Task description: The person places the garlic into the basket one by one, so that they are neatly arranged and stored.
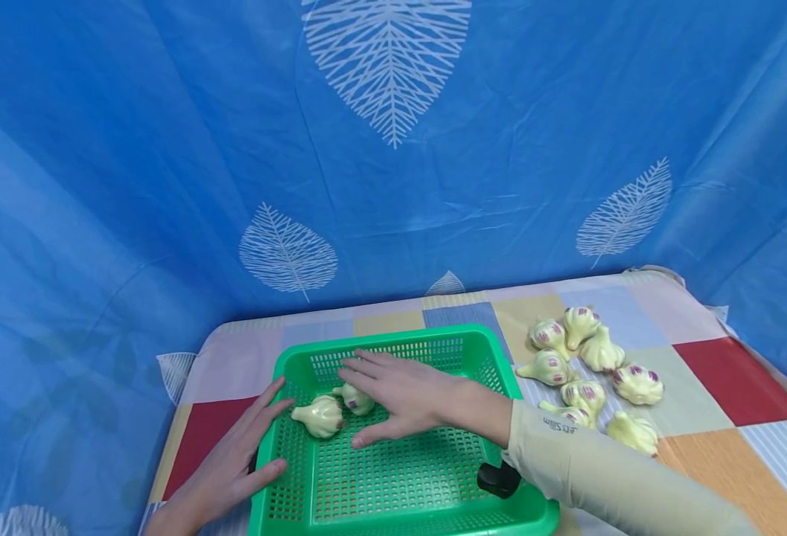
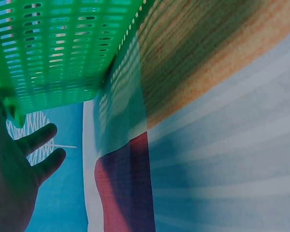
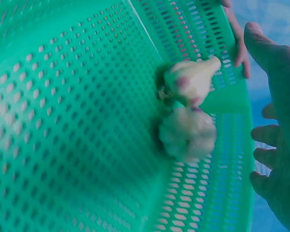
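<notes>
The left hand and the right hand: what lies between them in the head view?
The head view shows a side wall of the green basket and two garlic bulbs, one partly hidden by the right hand.

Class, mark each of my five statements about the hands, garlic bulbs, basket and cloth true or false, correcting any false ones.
1. Two bulbs lie in the basket. True.
2. The right hand grips a bulb. False: the right hand is over the basket, fingers extended, holding nothing.
3. The left hand is at the basket's left side. True.
4. The cloth is plain white. False: the cloth has patches of several colours.
5. In the head view, other bulbs lie right of the basket. True.
</notes>
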`<state>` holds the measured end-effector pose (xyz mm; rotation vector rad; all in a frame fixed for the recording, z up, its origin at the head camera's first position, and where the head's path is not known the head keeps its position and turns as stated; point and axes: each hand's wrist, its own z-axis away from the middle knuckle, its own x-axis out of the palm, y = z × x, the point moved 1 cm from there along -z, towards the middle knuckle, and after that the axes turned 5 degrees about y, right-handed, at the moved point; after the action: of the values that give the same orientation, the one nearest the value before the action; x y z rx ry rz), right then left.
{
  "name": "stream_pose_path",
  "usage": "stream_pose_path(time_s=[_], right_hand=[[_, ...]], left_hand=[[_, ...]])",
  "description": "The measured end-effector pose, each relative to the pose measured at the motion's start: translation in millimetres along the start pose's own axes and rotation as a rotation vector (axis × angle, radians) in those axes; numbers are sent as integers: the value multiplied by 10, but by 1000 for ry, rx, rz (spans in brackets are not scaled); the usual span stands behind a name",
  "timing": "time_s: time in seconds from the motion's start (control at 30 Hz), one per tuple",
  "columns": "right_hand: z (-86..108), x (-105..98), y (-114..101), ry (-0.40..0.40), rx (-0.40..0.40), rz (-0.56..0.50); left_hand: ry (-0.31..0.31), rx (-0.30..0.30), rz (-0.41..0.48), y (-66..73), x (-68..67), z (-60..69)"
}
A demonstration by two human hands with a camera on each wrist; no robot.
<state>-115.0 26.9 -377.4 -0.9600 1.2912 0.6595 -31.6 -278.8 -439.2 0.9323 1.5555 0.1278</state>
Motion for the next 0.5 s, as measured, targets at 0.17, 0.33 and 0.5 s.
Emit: stream_pose_path(time_s=[0.17,0.33,0.5], right_hand=[[200,-169,79,-32,35,27],[426,-270,149,-1,93,-22],[697,-312,189,53,154,-89]], left_hand=[[-13,-5,4,3,5,-8],[-7,-19,-2,12,5,2],[-17,-24,8,16,3,4]])
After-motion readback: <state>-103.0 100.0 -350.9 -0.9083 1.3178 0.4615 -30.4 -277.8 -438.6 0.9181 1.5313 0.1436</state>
